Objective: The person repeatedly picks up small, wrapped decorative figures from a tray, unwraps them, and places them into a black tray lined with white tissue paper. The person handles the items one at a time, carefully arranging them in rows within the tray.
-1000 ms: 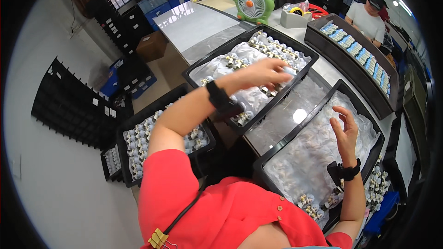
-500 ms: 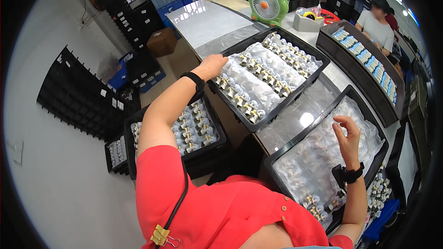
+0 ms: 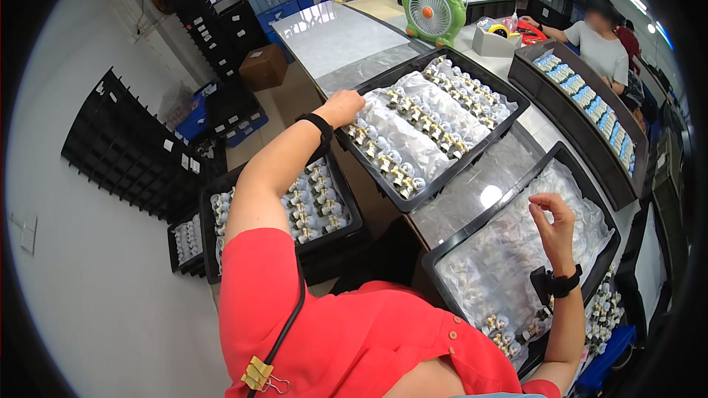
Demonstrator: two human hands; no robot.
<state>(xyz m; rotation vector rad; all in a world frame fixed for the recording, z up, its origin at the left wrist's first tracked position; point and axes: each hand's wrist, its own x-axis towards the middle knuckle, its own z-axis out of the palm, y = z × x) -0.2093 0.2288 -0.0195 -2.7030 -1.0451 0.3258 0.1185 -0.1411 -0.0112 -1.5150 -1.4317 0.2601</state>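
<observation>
My left hand (image 3: 342,108) reaches to the left corner of a black tray (image 3: 472,158), where a row of small parts begins. Its fingers are curled closed, and whatever they hold is hidden. In that tray, rows of small pale-blue, white and yellow parts (image 3: 394,166) alternate with crumpled clear plastic film (image 3: 413,133). My right hand (image 3: 554,225) hovers above a second black tray (image 3: 472,232), thumb and forefinger bent together, with nothing visible between them. A sheet of clear plastic (image 3: 487,265) covers most of this tray; a few similar parts (image 3: 501,332) show at its near end.
Left of me stands another tray of parts (image 3: 313,203). A long dark box (image 3: 582,133) with blue-and-white pieces lies right, near a person in a light shirt (image 3: 601,44). A green fan (image 3: 434,11) stands at the back of the table. Black crates (image 3: 129,147) lean against the left wall.
My left hand has shifted very slightly at the tray corner. The right hand has dipped a little. The person at the back right has stretched an arm toward the red item.
</observation>
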